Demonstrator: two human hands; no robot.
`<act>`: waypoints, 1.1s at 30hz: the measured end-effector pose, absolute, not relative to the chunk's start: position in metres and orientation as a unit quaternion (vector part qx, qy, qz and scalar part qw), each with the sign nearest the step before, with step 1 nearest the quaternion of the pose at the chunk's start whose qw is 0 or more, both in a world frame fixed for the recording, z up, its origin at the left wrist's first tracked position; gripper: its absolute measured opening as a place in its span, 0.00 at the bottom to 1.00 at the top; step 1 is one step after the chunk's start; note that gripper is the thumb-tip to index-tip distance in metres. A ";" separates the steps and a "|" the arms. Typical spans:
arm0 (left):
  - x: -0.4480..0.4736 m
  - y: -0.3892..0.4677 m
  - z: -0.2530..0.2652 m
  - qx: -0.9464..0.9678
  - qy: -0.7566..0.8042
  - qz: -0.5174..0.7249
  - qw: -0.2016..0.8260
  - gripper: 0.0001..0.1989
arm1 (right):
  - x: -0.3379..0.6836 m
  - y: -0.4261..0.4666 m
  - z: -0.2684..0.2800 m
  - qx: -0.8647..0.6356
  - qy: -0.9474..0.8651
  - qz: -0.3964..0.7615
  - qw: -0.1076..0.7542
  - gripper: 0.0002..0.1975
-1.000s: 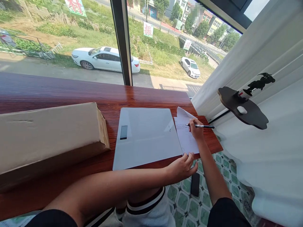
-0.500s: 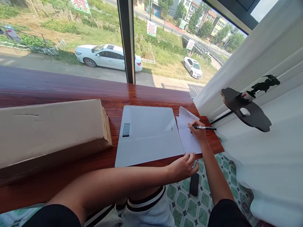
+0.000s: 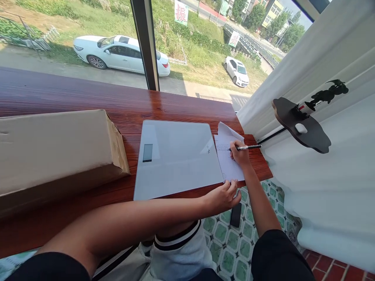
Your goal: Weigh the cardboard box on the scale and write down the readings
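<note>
My right hand (image 3: 239, 154) is closed around a pen (image 3: 252, 147), its tip down at the written lines and its back end pointing right. Under that hand lies the white paper (image 3: 230, 168), with small dark handwriting at its upper left and a page (image 3: 230, 131) curling up at the top. My left hand (image 3: 223, 198) rests its fingertips on the paper's lower edge, thumb apart and hanging past the table edge. Left of the paper, a flat pale grey scale (image 3: 177, 160) with a small dark display (image 3: 147, 152) lies beside my left forearm.
A big cardboard box (image 3: 55, 146) stands on the left of the reddish wooden table (image 3: 117, 93). At the right, a dark wavy side table (image 3: 315, 138) carries a potted plant (image 3: 325, 93) and a white mouse-shaped object (image 3: 300, 128). A dark flat object (image 3: 235, 215) shows below the table edge.
The view has shifted slightly, so everything sits a little higher and further left in the picture. My right hand still grips the pen on the paper, and my left hand stays at the paper's edge.
</note>
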State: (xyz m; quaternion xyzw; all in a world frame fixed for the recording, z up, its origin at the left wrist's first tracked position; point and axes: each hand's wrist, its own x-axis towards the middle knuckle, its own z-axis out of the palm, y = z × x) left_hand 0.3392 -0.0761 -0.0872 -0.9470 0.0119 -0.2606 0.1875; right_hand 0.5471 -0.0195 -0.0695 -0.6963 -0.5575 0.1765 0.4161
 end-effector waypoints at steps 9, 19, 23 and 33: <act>0.339 -0.076 -0.085 -0.945 0.009 -0.261 0.198 0.16 | 0.546 -0.018 -0.069 -0.709 -0.545 0.184 0.408 0.21; 0.340 -0.076 -0.086 -0.946 0.011 -0.261 0.190 0.15 | 0.546 -0.018 -0.069 -0.709 -0.533 0.194 0.418 0.20; 0.339 -0.077 -0.086 -0.947 0.011 -0.257 0.192 0.16 | 0.545 -0.018 -0.068 -0.715 -0.514 0.203 0.428 0.19; 0.339 -0.076 -0.087 -0.949 0.011 -0.254 0.184 0.16 | 0.544 -0.017 -0.067 -0.709 -0.537 0.184 0.418 0.18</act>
